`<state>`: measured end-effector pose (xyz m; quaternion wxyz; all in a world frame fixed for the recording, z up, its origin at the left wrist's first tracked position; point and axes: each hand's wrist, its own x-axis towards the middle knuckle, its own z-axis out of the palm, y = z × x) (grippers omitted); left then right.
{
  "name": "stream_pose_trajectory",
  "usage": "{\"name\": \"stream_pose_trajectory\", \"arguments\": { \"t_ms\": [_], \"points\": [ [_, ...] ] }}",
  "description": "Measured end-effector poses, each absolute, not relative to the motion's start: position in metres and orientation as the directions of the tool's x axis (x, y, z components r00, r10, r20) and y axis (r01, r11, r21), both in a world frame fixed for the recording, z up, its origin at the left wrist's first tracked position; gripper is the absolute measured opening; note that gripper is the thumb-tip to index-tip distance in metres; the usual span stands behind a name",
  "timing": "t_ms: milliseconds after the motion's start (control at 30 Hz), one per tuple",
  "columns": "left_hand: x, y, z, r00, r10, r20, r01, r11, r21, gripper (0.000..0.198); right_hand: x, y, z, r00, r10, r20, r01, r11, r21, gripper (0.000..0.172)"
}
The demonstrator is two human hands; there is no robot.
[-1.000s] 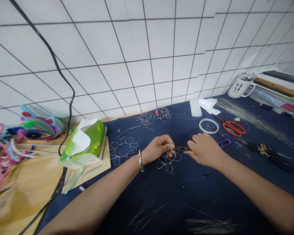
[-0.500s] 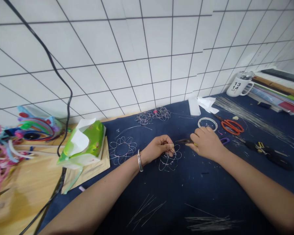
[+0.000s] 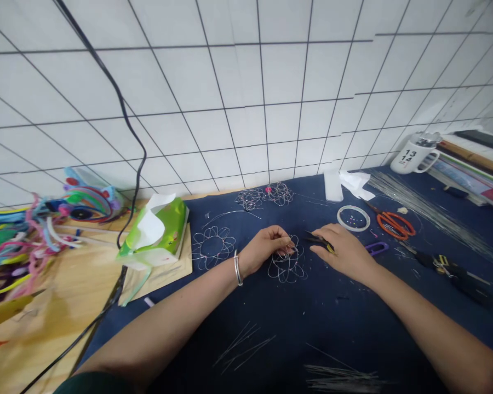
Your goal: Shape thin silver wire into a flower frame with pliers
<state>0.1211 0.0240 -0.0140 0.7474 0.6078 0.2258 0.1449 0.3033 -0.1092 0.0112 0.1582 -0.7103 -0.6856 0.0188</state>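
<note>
My left hand [image 3: 267, 249] pinches the upper edge of a flower-shaped wire ring [image 3: 286, 270] made of looped petals, just above the dark blue cloth. To its right, my right hand [image 3: 345, 250] is closed around a pair of pliers [image 3: 322, 241] with dark jaws and a bit of yellow on the handle. The jaws point left toward the wire ring, a small gap away from it. A second wire flower ring [image 3: 213, 249] lies flat to the left of my left wrist. Further back sit wire flower pieces with pink beads [image 3: 277, 193].
Orange-handled scissors [image 3: 395, 224], a round white dish of beads [image 3: 353, 218] and black-handled pliers [image 3: 452, 268] lie on the right. Cut wires [image 3: 340, 377] lie in front, a long wire bundle [image 3: 431, 210] at back right. A green tissue pack [image 3: 160, 230] stands left, near a hanging black cable [image 3: 125, 117].
My right hand has turned, so the pliers and their yellow part show more plainly, their jaws now apart from the ring. The left hand keeps its pinch. The view has shifted slightly.
</note>
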Motion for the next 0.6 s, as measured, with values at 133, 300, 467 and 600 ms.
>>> {"name": "stream_pose_trajectory", "arguments": {
  "t_ms": [133, 300, 467, 600],
  "points": [
    [0.125, 0.023, -0.016, 0.840, 0.513, -0.178, 0.067, 0.228, 0.971, 0.020, 0.284, -0.092, 0.019, 0.098, 0.985, 0.141, 0.849, -0.009, -0.529, 0.026],
    [0.123, 0.026, -0.012, 0.830, 0.508, -0.229, 0.113, 0.250, 0.962, 0.021, 0.276, -0.064, 0.022, 0.141, 0.989, 0.050, 0.740, -0.072, -0.669, 0.018],
    [0.113, 0.040, -0.005, 0.876, 0.427, -0.223, 0.099, 0.294, 0.951, 0.023, 0.285, -0.054, 0.014, 0.173, 0.984, -0.033, 0.642, -0.138, -0.754, 0.021],
    [0.107, 0.054, -0.007, 0.874, 0.445, -0.195, 0.067, 0.288, 0.955, 0.027, 0.293, -0.057, 0.007, 0.203, 0.976, -0.073, 0.530, -0.172, -0.830, 0.024]
  ]
}}
